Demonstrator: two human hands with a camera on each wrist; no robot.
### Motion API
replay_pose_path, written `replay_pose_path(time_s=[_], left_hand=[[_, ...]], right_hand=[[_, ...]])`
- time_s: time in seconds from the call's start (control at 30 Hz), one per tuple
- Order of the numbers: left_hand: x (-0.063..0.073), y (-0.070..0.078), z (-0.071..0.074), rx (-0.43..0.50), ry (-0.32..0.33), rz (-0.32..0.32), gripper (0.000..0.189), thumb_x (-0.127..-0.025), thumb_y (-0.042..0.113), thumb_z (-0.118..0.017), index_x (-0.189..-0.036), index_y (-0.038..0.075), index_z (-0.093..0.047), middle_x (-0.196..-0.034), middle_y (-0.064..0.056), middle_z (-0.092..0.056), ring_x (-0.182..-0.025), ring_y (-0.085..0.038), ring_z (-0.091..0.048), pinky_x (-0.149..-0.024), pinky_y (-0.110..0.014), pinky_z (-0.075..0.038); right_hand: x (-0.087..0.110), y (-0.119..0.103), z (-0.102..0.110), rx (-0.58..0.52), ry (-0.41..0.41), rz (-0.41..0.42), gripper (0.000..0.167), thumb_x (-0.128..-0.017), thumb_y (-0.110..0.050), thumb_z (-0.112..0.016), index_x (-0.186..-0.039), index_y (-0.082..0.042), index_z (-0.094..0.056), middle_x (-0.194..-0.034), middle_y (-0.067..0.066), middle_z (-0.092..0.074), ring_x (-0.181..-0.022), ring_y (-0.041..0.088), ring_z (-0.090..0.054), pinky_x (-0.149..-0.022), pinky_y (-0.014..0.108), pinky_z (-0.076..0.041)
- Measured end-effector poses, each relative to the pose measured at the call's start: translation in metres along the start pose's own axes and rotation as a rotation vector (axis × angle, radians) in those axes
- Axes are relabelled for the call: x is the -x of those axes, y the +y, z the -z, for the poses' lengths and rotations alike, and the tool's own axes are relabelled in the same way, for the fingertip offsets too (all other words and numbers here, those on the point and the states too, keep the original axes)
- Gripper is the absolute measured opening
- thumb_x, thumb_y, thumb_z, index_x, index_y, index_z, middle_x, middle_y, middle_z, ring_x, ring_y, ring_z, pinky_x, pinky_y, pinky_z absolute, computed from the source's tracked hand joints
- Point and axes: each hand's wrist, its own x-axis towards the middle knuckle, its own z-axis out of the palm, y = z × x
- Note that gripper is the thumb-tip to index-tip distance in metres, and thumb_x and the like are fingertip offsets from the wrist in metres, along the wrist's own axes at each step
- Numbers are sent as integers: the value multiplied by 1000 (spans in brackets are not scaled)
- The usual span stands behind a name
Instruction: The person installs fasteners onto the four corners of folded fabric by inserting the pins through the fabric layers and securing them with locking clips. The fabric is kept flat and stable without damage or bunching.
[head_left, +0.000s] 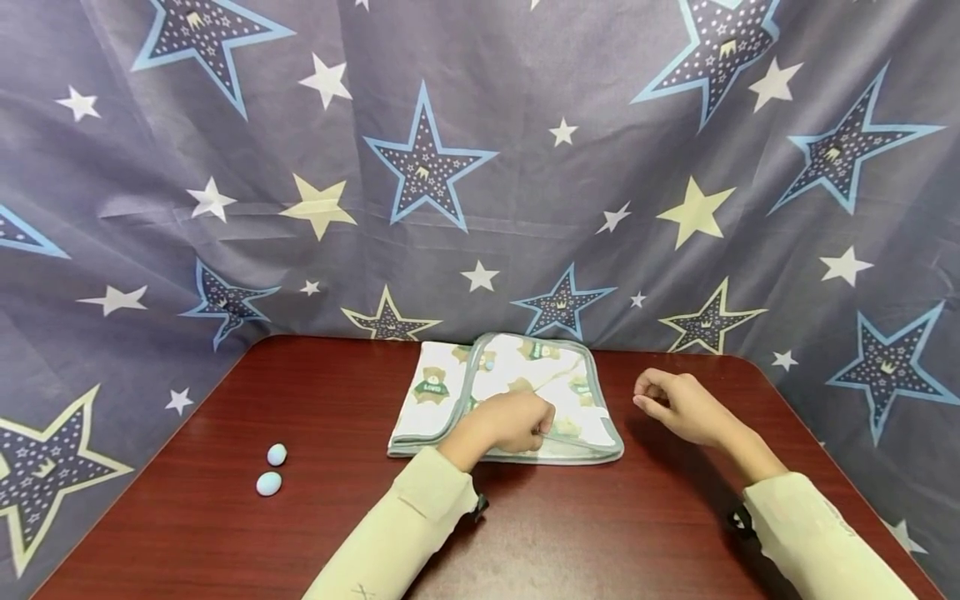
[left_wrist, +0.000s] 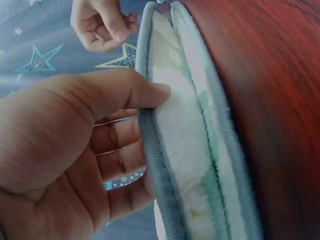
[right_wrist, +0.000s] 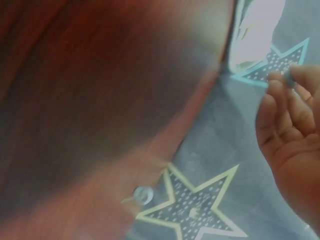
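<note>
A folded white cloth [head_left: 491, 379] with printed bears and a grey-green border lies toward the back of the table. My left hand [head_left: 513, 421] pinches its near edge. In the left wrist view, the thumb lies over the bordered edge [left_wrist: 152, 130] and the fingers are behind it; a second bordered layer shows beside it. To the right of the cloth, my right hand [head_left: 682, 404] hovers over the table with its fingers loosely bent. The right wrist view shows that hand [right_wrist: 295, 125] holding nothing I can make out.
Two small pale blue egg-shaped things, the farther egg [head_left: 277, 454] and the nearer egg [head_left: 268, 483], lie on the left of the dark red table [head_left: 337, 525]. A grey curtain [head_left: 510, 242] with stars hangs behind it. A small round silvery thing [right_wrist: 143, 195] shows at the table edge.
</note>
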Motion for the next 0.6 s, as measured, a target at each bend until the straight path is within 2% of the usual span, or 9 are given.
replay_pose_path(time_s=[0.13, 0.33, 0.47, 0.6], left_hand=[[1, 0, 3, -43, 41, 26, 16, -85, 14, -76, -84, 21, -61, -78, 10, -55, -80, -10, -52, -63, -27, -45], [3, -4, 11, 26, 110, 53, 15, -87, 9, -71, -87, 18, -58, -85, 5, -56, -76, -13, -54, -59, -30, -45], [3, -10, 13, 88, 149, 72, 14, -96, 20, -72, -89, 19, -60, -83, 7, -58, -74, -11, -55, -61, -30, -45], [3, -15, 11, 147, 199, 118, 20, -97, 31, -72, -85, 21, -59, -73, 8, -55, -65, -10, -52, -56, -29, -42]], right_hand=[[-10, -10, -4, 21, 20, 45, 8, -92, -3, -73, -95, -10, -73, -82, -12, -69, -75, 0, -62, -68, 31, -54], [-21, -22, -11, 42, 44, 84, 6, -93, -4, -73, -97, -9, -75, -87, -2, -73, -81, 9, -66, -73, 36, -55], [-30, -31, -12, 34, 61, 91, 6, -94, -5, -71, -99, -8, -74, -90, 5, -74, -82, 11, -66, -73, 37, -55], [-39, -43, -13, 26, 101, 119, 14, -91, 1, -73, -101, -8, -73, -90, 1, -72, -79, 9, -64, -70, 34, -53]])
